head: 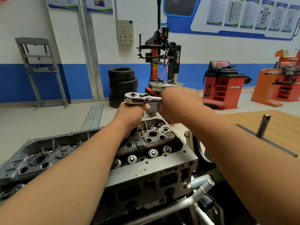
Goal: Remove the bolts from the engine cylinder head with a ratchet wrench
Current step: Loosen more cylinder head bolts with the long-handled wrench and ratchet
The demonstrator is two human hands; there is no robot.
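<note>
The cylinder head point(152, 169) lies in front of me, and its open trough holds a row of four round valve spring caps point(132, 159), each sunk in its own bore. Above the head's far end I hold the ratchet wrench point(138, 98) level, handle pointing right. My left hand point(129, 117) is clenched round the wrench's upright drive just under the chrome head, thumb against the metal; my fingers hide the drive and whatever it stands on. My right hand point(177, 103) is wrapped tight round the handle, somewhat blurred. A darker cast cover point(40, 156) lies just beside the head on my left, a wooden table point(253, 120) to my right, stacked tyres point(122, 85) behind
</note>
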